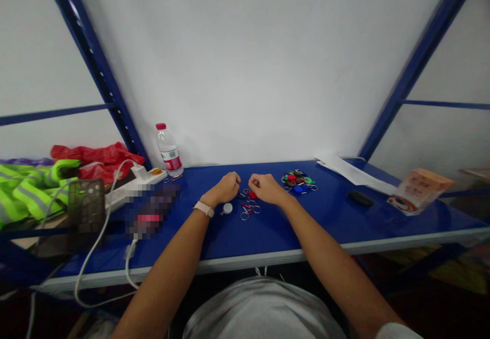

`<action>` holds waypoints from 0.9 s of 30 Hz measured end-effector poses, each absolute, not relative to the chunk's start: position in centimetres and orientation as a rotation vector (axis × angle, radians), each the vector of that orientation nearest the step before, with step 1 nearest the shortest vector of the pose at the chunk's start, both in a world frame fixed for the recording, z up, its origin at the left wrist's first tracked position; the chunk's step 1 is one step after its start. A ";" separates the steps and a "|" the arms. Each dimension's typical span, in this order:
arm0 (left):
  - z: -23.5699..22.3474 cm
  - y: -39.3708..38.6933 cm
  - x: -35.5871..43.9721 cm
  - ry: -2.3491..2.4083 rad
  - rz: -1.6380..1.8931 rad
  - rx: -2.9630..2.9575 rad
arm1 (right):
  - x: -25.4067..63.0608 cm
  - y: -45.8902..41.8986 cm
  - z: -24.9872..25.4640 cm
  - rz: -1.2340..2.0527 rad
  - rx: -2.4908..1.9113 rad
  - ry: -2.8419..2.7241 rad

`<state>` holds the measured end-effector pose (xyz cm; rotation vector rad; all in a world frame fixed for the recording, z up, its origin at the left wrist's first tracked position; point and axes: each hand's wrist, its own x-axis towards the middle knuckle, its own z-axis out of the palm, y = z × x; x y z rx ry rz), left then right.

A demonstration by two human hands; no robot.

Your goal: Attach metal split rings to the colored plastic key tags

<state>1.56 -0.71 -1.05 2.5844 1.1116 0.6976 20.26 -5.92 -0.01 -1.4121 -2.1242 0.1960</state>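
My left hand [227,188] is closed above the blue table, its fingertips curled inward. Facing it a short way to the right is my right hand [268,188], with thumb and fingers pinched together. Whatever is between the fingers of either hand is too small or hidden to make out. Just below and between them lies a red round piece [251,195], partly covered by my right hand. Several metal key rings [244,216] with small red clips lie nearer to me. A round silver-white disc [227,208] rests beside my left wrist.
A pile of coloured key rings [298,182] lies right of my right hand. Farther right are white papers [346,169], a black case [360,198] and a carton [419,191]. On the left stand a bottle [168,150], a power strip [136,183] with white cables, and yellow-green clothing [34,188].
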 end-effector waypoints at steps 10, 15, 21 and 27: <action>-1.0 -0.7 1.5 1.080 0.712 2.599 | 20.3 -5.8 -0.3 0.201 -1.386 -2.127; -0.3 -1.2 1.6 1.088 0.708 2.584 | 20.2 -5.8 -0.4 0.209 -1.378 -2.143; 0.3 -1.7 1.7 1.035 0.731 2.586 | 20.2 -5.7 -0.6 0.214 -1.375 -2.137; 0.1 -1.5 1.6 0.978 0.761 2.633 | 20.1 -5.7 -0.7 0.211 -1.378 -2.151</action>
